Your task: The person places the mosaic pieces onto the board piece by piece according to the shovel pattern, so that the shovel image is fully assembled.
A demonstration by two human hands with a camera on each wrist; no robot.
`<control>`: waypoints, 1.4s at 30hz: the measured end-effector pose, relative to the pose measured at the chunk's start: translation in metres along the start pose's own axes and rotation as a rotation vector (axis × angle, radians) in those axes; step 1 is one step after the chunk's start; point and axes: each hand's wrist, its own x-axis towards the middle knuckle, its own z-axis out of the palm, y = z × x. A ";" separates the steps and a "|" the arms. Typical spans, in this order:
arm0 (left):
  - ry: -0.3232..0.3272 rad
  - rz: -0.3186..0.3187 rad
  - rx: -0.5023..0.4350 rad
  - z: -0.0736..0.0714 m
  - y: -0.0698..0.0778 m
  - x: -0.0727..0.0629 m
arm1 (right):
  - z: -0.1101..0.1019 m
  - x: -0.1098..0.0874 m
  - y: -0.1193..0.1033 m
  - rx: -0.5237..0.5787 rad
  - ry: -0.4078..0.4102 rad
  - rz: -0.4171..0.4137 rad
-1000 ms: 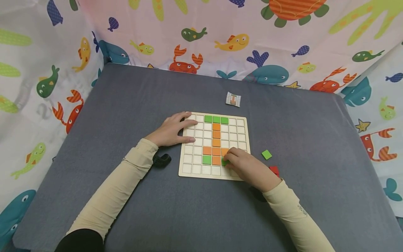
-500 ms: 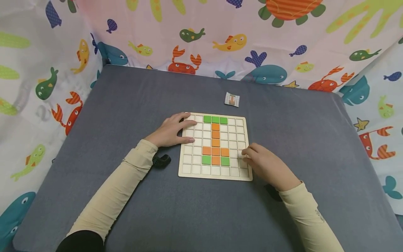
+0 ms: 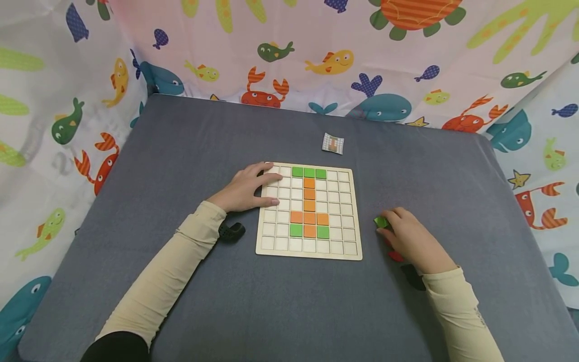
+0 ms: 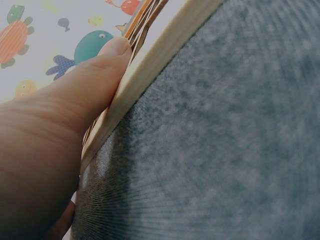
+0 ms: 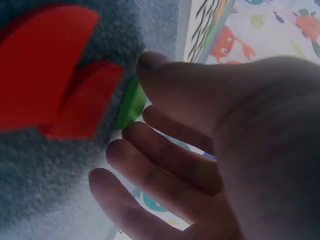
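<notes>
On the wooden grid board (image 3: 282, 243), square tiles fill some cells: an orange column (image 3: 309, 194) with an orange tile on either side low down, three green tiles (image 3: 309, 173) in the top row, and two more green ones near the bottom. My left hand (image 3: 246, 187) rests on the board's left edge, thumb and fingers spread; its thumb (image 4: 95, 82) lies along the rim in the left wrist view. Right of the board, my right hand (image 3: 412, 240) pinches a loose green tile (image 5: 131, 104) between thumb and fingers, low over the table.
Red pieces (image 5: 40, 65) with curved edges lie under my right hand, partly hidden in the head view. A small card (image 3: 332, 144) printed with a grid pattern lies behind the board. Fabric with sea animals (image 3: 298, 80) hangs around the grey table (image 3: 203, 130).
My right hand has left the green tile at the board's lower middle and moved right, to the loose green tile, which it now pinches. My left hand has stayed in place.
</notes>
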 end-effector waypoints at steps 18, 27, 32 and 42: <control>-0.003 0.000 0.009 0.001 0.000 0.001 | -0.003 0.013 -0.017 0.084 0.064 -0.100; -0.003 -0.002 0.013 0.002 -0.001 0.003 | -0.002 0.028 -0.059 0.155 0.043 -0.292; -0.003 0.002 0.011 0.001 0.000 0.004 | 0.003 0.032 -0.083 0.209 -0.043 -0.351; 0.010 0.003 0.018 0.004 -0.003 0.002 | 0.022 0.035 -0.101 0.217 -0.057 -0.500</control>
